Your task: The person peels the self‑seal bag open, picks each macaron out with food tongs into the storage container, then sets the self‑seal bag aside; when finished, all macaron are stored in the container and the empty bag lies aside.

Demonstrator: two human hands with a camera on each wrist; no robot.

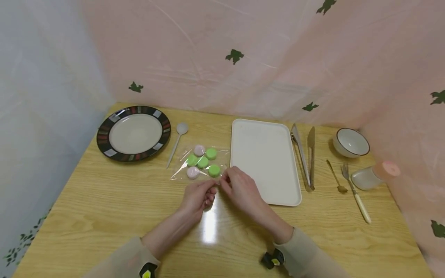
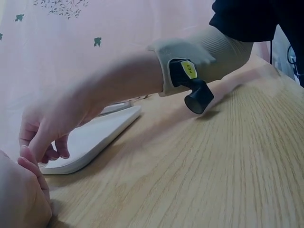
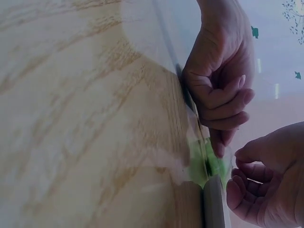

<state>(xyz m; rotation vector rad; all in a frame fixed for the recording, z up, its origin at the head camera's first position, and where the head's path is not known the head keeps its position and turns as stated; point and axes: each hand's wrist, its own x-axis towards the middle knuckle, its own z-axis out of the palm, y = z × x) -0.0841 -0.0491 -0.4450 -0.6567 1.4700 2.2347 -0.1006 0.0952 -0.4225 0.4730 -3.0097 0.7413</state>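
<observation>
A clear plastic bag [image 1: 179, 173] lies flat on the wooden table, left of a white tray [image 1: 265, 162]. Inside show several green macarons [image 1: 214, 170] and two pale lilac ones [image 1: 192, 172]. At the bag's near right corner my left hand [image 1: 197, 197] pinches the film between thumb and index finger, its other fingers curled under. Close beside it, my right hand [image 1: 241, 187] pinches the same edge with its fingertips, its back overlapping the tray's near left side. In the right wrist view, the fingertips of both hands come together near a green patch.
At the back left sits a dark-rimmed plate [image 1: 135, 156], with a pale spoon [image 1: 177, 143] beside it. Right of the tray lie metal tongs [image 1: 301, 154], a knife [image 1: 311, 154], a small spoon [image 1: 336, 177] and a fork [image 1: 358, 197]. A bowl [image 1: 352, 143] and a glass jar [image 1: 365, 178] stand beyond.
</observation>
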